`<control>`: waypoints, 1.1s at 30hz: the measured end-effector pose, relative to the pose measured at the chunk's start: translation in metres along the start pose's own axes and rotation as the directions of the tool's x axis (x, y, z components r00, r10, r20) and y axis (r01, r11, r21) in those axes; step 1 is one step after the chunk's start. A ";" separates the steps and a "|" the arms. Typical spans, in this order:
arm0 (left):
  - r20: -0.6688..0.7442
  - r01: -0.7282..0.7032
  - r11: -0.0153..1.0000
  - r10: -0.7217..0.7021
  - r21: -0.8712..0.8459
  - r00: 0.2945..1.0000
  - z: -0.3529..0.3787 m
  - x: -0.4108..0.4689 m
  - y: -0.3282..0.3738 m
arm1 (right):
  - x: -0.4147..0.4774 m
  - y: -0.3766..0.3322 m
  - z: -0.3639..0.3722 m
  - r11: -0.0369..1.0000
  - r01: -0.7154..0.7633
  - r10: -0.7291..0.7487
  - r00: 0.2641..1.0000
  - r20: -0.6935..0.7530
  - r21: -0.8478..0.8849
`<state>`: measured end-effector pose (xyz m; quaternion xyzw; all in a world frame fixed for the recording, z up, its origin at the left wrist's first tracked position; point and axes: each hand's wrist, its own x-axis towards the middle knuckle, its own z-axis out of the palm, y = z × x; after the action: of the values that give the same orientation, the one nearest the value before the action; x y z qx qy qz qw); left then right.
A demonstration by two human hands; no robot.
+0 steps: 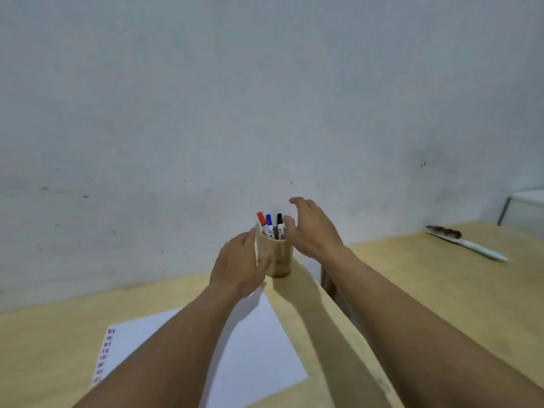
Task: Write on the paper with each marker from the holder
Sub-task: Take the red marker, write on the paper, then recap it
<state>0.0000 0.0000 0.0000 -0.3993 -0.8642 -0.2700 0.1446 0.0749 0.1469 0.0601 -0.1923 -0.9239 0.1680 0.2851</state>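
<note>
Both hands reach to the wooden holder with three markers: the left hand and right hand, each grip spread open, hold nothing.

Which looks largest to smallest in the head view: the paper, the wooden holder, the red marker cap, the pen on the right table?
1. paper
2. wooden holder
3. pen, longer than the holder but much thinner and farther off, so the order of these two is unsure
4. red marker cap
</note>
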 end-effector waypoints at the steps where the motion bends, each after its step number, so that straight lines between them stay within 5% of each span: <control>1: 0.008 0.010 0.999 -0.009 -0.039 1.000 0.010 0.004 -0.001 | 0.004 0.004 0.008 1.000 -0.011 0.011 1.000 0.020 0.004; 12: 0.103 0.292 0.890 -0.273 -0.350 0.956 0.071 0.029 -0.001 | 0.032 0.021 0.074 0.999 -0.001 0.000 1.000 0.023 0.039; 20: 0.077 0.313 0.854 -0.310 -0.416 0.948 0.079 0.033 -0.005 | 0.038 0.013 0.079 0.966 -0.159 0.160 0.987 0.014 0.202; 28: 0.136 0.343 0.808 -0.318 -0.479 0.938 0.072 0.032 -0.007 | 0.035 0.014 0.061 0.961 -0.097 0.109 0.994 -0.031 0.258; 33: 0.031 0.318 0.841 -0.340 -0.438 0.940 0.042 0.033 -0.014 | 0.037 0.003 0.043 0.979 0.015 0.000 0.997 -0.073 0.202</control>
<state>-0.0329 0.0375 -0.0238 -0.2607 -0.8332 -0.4871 0.0237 0.0219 0.1582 0.0426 -0.1648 -0.8917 0.2531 0.3371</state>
